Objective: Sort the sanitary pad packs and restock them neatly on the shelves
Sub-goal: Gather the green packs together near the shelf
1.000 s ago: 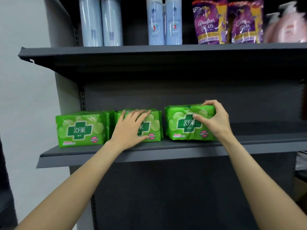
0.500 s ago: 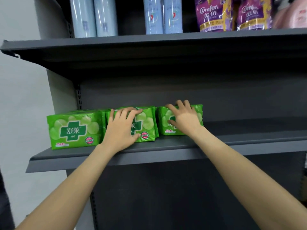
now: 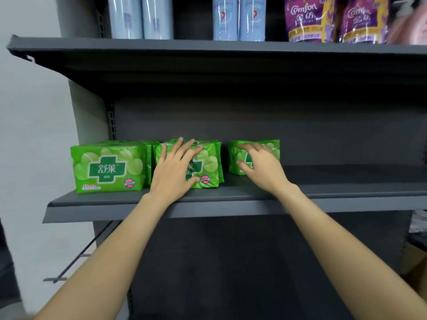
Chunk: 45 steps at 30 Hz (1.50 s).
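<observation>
Pad packs (image 3: 111, 168) sit below purple pouches (image 3: 307, 18), pale bottles (image 3: 239, 17).

Three green sanitary pad packs stand upright in a row on the grey shelf (image 3: 231, 199), their printed fronts facing out. The left pack (image 3: 109, 168) stands clear to the outside of the left hand (image 3: 172, 173), showing a dark green cross with white characters and a small red round badge low on its front. The middle pack (image 3: 205, 167) sits just beside it, more packs lined up behind, and lies under the left hand's flat, spread fingers. The right pack (image 3: 270, 147) stands a little apart from the middle one and further back; the right hand (image 3: 261, 167) rests against its front, covering most of the print.
</observation>
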Each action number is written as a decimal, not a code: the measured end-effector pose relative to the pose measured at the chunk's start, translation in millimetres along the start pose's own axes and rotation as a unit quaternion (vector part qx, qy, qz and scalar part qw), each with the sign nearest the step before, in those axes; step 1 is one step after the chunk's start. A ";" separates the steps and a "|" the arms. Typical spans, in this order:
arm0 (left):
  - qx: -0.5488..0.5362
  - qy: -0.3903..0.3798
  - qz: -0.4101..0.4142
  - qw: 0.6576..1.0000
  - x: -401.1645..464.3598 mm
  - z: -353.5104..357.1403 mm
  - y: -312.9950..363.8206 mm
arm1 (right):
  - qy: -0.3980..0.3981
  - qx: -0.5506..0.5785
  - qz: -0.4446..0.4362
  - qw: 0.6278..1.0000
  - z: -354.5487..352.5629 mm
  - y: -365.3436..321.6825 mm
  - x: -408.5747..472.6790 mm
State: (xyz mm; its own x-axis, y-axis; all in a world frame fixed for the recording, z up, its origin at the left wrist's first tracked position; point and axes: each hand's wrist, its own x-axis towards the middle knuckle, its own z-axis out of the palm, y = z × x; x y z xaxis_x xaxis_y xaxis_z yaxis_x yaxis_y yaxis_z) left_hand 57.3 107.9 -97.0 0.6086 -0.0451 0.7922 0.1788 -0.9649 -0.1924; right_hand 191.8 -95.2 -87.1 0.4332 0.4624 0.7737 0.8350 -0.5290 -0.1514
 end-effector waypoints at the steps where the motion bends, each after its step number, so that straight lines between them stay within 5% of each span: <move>1: 0.016 -0.008 -0.001 1.000 -0.4 -2.2 3.1 | 0.055 0.004 -0.021 0.998 -5.7 -9.7 -15.5; 4: 0.000 0.045 -0.011 0.999 -20.3 -14.1 17.6 | 0.169 0.021 -0.078 0.982 -22.1 -43.9 -66.8; 8: -0.090 0.201 -0.018 0.975 -103.7 -36.7 44.5 | 0.236 0.037 -0.124 0.963 -22.2 -87.0 -137.1; 10: -0.122 0.216 -0.024 0.968 -160.6 -44.8 52.8 | 0.246 0.034 -0.137 0.959 -8.2 -107.1 -174.5; 13: -0.185 0.144 -0.083 0.969 -252.8 -49.2 55.7 | 0.182 0.052 -0.124 0.974 23.9 -131.2 -241.1; 15: -0.238 0.013 -0.172 0.956 -316.3 -46.3 54.7 | 0.080 0.067 -0.104 0.989 50.9 -139.6 -295.1; 17: -0.298 -0.151 -0.263 0.905 -391.7 -36.4 51.7 | -0.086 0.105 -0.069 0.988 82.0 -145.6 -365.2; 20: -0.334 -0.305 -0.329 0.829 -489.2 -17.6 46.9 | -0.312 0.165 -0.002 0.936 122.4 -146.8 -452.4; 26: -0.227 -0.421 -0.382 0.791 -626.1 17.3 48.5 | -0.512 0.140 -0.036 0.847 207.1 -164.8 -546.8; 35: -0.140 -0.635 -0.327 0.686 -758.1 50.9 80.1 | -0.601 -0.076 -0.080 0.792 315.4 -182.1 -627.0; 40: -0.117 -0.463 -0.446 0.757 -785.9 58.9 82.3 | -0.535 -0.128 -0.103 0.829 323.6 -187.2 -631.1; 45: -0.124 -0.515 -0.608 0.591 -795.1 62.6 72.2 | -0.550 -0.075 -0.095 0.826 314.5 -184.9 -625.2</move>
State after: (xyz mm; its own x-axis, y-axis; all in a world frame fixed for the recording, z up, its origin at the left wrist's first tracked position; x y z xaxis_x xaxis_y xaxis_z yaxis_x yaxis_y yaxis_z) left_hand -365.4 90.3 -777.0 0.3163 0.7797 -0.5403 0.9276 -0.1349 0.3484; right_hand -126.8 -62.7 -736.3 0.4146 0.8705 -0.2654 0.9075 -0.4170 0.0498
